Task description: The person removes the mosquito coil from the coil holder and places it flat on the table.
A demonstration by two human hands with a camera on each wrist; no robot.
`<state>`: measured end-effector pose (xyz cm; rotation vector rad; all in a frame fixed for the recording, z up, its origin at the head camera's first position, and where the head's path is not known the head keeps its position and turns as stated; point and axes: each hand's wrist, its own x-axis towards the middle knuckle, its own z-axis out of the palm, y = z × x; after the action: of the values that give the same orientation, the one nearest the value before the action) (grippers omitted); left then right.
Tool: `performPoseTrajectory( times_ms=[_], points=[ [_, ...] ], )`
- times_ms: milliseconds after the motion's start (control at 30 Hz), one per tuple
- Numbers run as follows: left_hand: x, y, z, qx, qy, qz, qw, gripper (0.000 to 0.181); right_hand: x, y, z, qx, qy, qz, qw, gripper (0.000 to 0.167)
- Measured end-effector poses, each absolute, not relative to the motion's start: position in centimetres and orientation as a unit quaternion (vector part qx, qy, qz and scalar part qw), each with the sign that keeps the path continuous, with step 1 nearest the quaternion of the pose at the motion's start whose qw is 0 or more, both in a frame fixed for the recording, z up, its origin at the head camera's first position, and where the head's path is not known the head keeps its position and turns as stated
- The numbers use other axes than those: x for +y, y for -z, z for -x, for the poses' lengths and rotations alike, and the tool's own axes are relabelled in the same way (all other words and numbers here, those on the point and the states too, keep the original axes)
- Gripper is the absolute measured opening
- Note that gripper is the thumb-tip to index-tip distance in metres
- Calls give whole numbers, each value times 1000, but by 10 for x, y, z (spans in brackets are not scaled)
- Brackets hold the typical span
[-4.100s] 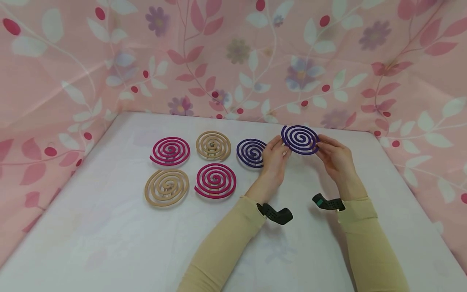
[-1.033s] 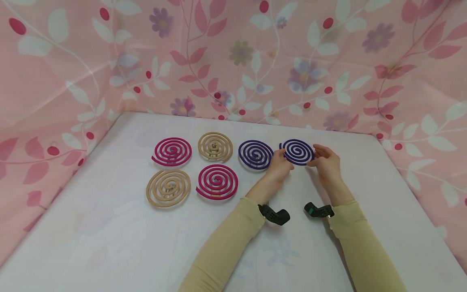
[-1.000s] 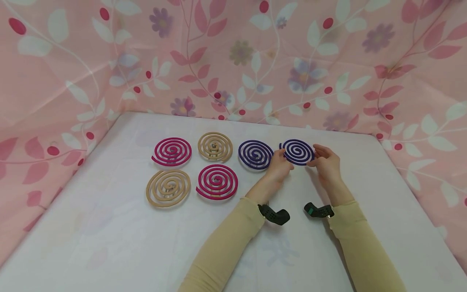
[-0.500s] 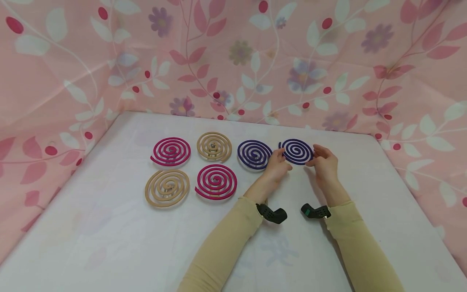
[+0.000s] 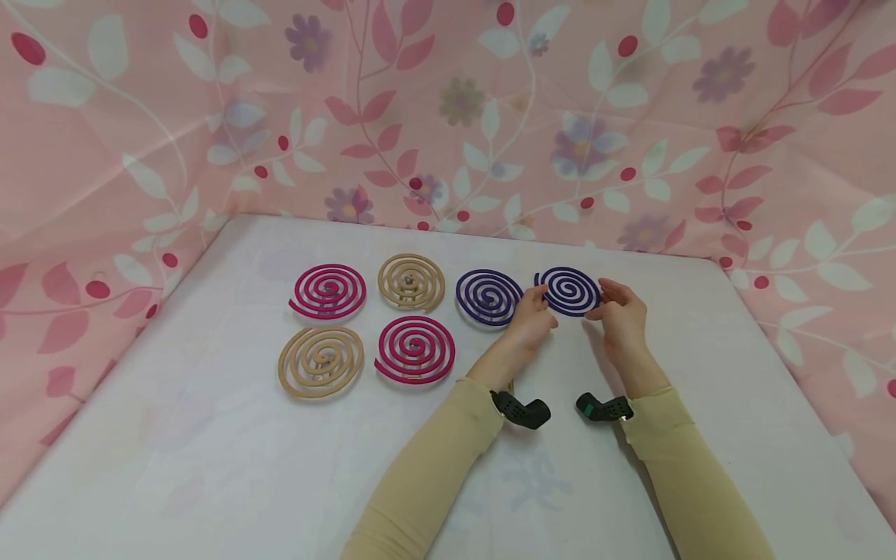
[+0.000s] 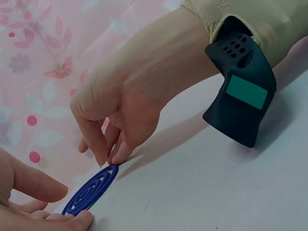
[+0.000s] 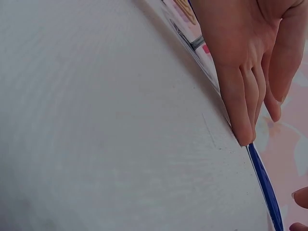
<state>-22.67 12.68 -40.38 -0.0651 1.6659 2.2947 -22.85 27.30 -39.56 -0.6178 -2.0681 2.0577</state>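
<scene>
A dark blue mosquito coil lies low at the table's right back, between both hands. In the head view no stand shows beneath it. My left hand touches its left edge with fairly straight fingertips, the thumb held apart. At its right edge is my right hand, its index finger and thumb spread and other fingertips against the rim, as the left wrist view shows on the right hand. A second blue coil, raised on a stand, sits just left of my left hand and is partly covered by it.
More coils on small metal stands are grouped to the left: two pink and two tan. A white cloth covers the table. Pink floral fabric hangs behind and at the sides. Each wrist carries a black camera mount.
The blue coil, held up in both hands about four seconds ago, has come down to the table. My hands have lowered with it. In the last second they have barely shifted.
</scene>
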Motion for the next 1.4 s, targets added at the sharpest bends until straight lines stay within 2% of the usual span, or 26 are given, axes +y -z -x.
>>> performPoseTrajectory(
  times_ms=[300,433,633,833,1133,1400],
  points=[
    [124,398,226,581,-797,17,164,77,272,390,229,-697,-680,219,66,73],
    [115,376,221,614,-772,-13,161,71,272,370,225,-687,-690,210,89,71],
    [74,323,216,684,-713,-88,126,59,268,326,208,-625,-754,144,141,60],
    [19,295,217,728,-671,-120,72,57,261,306,191,-589,-794,83,126,48],
    [-59,294,221,662,-740,-110,41,56,251,295,179,-580,-805,36,122,44],
    [-84,296,221,629,-771,-91,28,54,248,294,177,-570,-812,29,121,43]
  ],
)
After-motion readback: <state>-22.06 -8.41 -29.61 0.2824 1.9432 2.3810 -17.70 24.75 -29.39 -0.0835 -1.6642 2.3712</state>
